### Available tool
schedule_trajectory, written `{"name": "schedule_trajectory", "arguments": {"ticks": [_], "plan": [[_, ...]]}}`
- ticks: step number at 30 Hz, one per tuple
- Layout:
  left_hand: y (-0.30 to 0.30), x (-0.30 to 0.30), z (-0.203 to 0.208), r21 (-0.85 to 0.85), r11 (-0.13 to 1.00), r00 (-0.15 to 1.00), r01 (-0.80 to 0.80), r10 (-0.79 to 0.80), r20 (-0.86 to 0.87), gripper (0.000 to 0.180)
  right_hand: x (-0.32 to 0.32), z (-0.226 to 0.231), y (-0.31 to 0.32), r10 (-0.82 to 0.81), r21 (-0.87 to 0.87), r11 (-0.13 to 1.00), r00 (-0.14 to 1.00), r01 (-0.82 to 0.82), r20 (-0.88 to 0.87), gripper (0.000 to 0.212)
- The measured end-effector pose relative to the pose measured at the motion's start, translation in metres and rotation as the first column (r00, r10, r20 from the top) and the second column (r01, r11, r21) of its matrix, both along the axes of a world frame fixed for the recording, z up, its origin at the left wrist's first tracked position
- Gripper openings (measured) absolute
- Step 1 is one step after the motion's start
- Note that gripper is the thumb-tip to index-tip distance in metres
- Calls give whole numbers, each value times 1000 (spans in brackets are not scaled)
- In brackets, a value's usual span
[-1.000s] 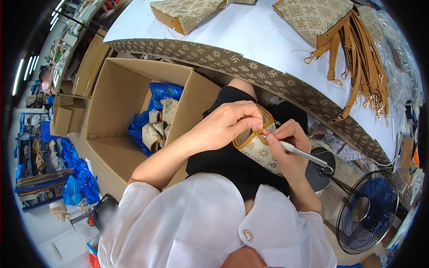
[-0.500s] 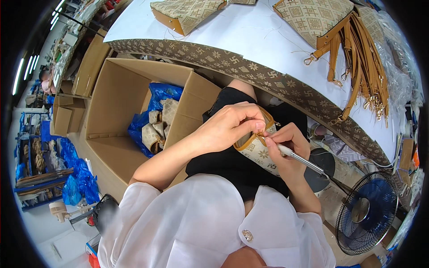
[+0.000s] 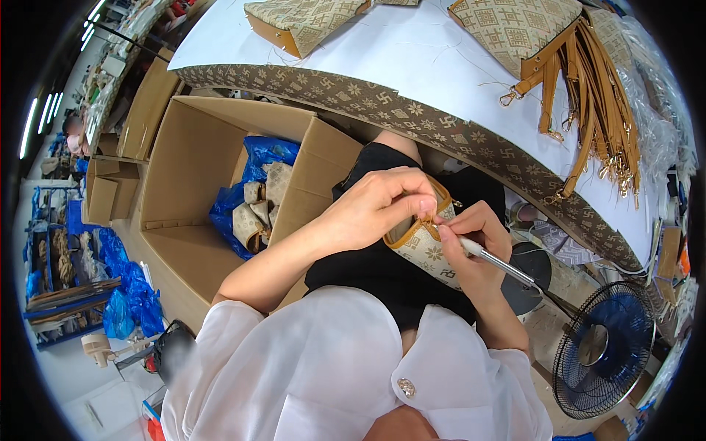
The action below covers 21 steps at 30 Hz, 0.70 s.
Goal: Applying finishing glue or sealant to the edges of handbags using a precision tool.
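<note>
A small patterned beige pouch [image 3: 426, 255] with tan-brown edging lies over my lap, its open top facing up. My left hand [image 3: 379, 206] is closed in a pinch on the edging at its rim, thumb against forefinger. In my right hand [image 3: 476, 246] is a slim pen-like tool [image 3: 507, 269] with a white and silver body. Its front end points at the rim beside my left fingertips, where small thread-like ends seem to show. The tool's very tip is too small to make out. The two hands almost touch.
A large open cardboard box [image 3: 184, 154] on my left holds blue plastic and patterned pieces. Ahead, a white-topped table [image 3: 412, 59] carries patterned bags [image 3: 515, 33] and a bundle of brown straps [image 3: 596, 117] with metal clasps. A black-caged fan [image 3: 603, 349] stands close on my right.
Almost nothing differs. Both hands keep their places at the pouch's rim, with only a slight shift of the fingers.
</note>
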<state>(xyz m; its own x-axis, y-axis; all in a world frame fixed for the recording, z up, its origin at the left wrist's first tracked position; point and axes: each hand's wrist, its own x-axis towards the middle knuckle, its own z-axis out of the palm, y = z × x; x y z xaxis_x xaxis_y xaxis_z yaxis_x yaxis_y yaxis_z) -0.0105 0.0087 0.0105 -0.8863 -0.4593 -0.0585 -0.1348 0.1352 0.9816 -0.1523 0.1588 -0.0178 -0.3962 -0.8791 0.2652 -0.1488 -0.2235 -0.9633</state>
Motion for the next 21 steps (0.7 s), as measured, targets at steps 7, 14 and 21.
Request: {"name": "schedule_trajectory", "arguments": {"ticks": [7, 14, 21], "plan": [[-48, 18, -52, -939, 343, 998, -1, -59, -22, 10, -25, -12, -3, -184, -165, 962, 962, 219, 203, 15], [-25, 0, -23, -850, 393, 898, 351, -397, 188, 16, -65, 44, 1, -284, -367, 804, 844, 468, 455, 14], [11, -24, -17, 361, 931, 994, 51, -83, 73, 27, -22, 41, 3, 106, -273, 961, 853, 44, 510, 14]]}}
